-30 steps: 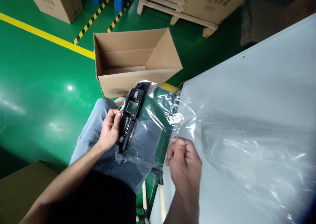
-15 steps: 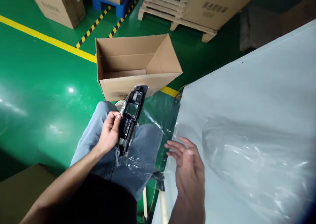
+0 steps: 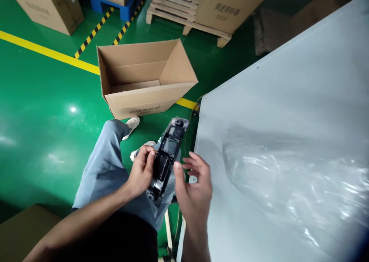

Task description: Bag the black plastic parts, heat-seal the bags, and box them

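Note:
My left hand pinches the left edge of a long black plastic part above my lap. The part has a square opening in its middle and ribbed sections below. A clear plastic bag surrounds it, with loose film below the part's lower end. Close to the part's right side is my right hand, thumb and fingers apart with nothing between them. Whether its thumb touches the bag I cannot tell.
An open cardboard box stands on the green floor ahead. To the right is a pale table bearing a heap of clear plastic film. Farther off are a wooden pallet with a carton, and a blue pallet.
My left hand has carried the black part to the right and slightly downward. My right hand has moved left, close to the part. The view has shifted a little to the right.

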Available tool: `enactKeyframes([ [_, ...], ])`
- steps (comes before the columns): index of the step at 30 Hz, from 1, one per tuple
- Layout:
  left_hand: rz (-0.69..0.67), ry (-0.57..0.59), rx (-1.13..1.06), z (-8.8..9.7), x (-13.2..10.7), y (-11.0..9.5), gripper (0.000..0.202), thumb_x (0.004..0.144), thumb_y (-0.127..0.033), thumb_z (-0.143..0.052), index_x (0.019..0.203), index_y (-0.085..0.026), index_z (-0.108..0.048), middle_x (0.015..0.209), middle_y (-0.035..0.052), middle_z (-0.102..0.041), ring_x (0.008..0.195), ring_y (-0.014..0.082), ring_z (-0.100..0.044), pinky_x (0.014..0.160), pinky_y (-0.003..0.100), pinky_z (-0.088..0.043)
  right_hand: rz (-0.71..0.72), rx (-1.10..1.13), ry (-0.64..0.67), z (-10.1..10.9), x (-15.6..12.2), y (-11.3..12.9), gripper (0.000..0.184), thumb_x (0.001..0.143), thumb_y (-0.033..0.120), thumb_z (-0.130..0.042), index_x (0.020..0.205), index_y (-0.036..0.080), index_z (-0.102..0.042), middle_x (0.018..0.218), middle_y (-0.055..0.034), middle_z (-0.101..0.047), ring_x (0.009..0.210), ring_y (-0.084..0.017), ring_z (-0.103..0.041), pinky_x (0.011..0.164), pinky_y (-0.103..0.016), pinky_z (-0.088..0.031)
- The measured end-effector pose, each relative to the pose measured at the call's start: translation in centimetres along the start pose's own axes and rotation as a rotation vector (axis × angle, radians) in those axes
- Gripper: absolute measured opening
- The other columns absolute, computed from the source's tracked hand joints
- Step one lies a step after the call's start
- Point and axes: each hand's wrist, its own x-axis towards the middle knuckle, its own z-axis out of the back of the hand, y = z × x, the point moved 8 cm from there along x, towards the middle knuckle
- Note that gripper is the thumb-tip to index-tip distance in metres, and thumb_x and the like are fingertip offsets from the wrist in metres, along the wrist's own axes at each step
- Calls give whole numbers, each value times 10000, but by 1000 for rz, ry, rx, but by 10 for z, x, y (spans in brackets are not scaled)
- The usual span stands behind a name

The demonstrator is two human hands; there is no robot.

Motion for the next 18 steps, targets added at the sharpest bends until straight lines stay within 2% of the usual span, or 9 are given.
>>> enactKeyframes([
  [5, 78, 150, -159, -52, -16, -2, 529, 1019, -759, -546, 961, -232, -544, 826, -22, -502, 770, 161, -449, 733, 286, -408, -144, 44, -83, 43, 3, -14, 650, 857, 665, -779, 1330, 232, -674, 1114, -96, -742, 895, -213, -682, 781, -369, -567],
  [8, 113, 213, -208, -71, -27, 0, 522, 1021, -753, -544, 962, -234, -549, 813, -23, -503, 743, 156, -448, 695, 272, -408, -250, 112, -55, 55, 0, -26, 706, 823, 693, -804, 1339, 232, -668, 1139, -111, -757, 916, -223, -709, 730, -338, -570],
  [11, 122, 201, -111, -70, -28, 21, 475, 1065, -698, -480, 989, -236, -555, 821, -18, -536, 754, 162, -490, 703, 271, -427, -335, 165, 46, 36, -6, -50, 811, 780, 712, -832, 1395, 217, -642, 1130, -125, -788, 891, -238, -737, 710, -344, -591],
  [14, 143, 174, 163, -54, -17, 53, 316, 1110, -484, -428, 976, -233, -565, 810, 0, -582, 740, 181, -536, 718, 297, -441, -393, 190, 130, -2, -12, -90, 830, 780, 727, -804, 1394, 191, -644, 1052, -117, -809, 835, -253, -750, 710, -376, -613],
  [16, 165, 151, 293, -41, -7, 71, 196, 1076, -330, -477, 936, -230, -572, 823, 21, -615, 756, 199, -571, 750, 318, -453, -422, 200, 164, -30, -17, -117, 785, 826, 744, -727, 1368, 180, -657, 1032, -123, -813, 827, -267, -758, 742, -412, -628],
  [18, 178, 120, 346, -30, 2, 83, 122, 1024, -227, -541, 909, -227, -582, 859, 43, -646, 804, 218, -608, 812, 340, -469, -408, 180, 162, -50, -23, -134, 775, 869, 754, -647, 1372, 165, -651, 1102, -157, -810, 910, -295, -774, 826, -460, -637],
])
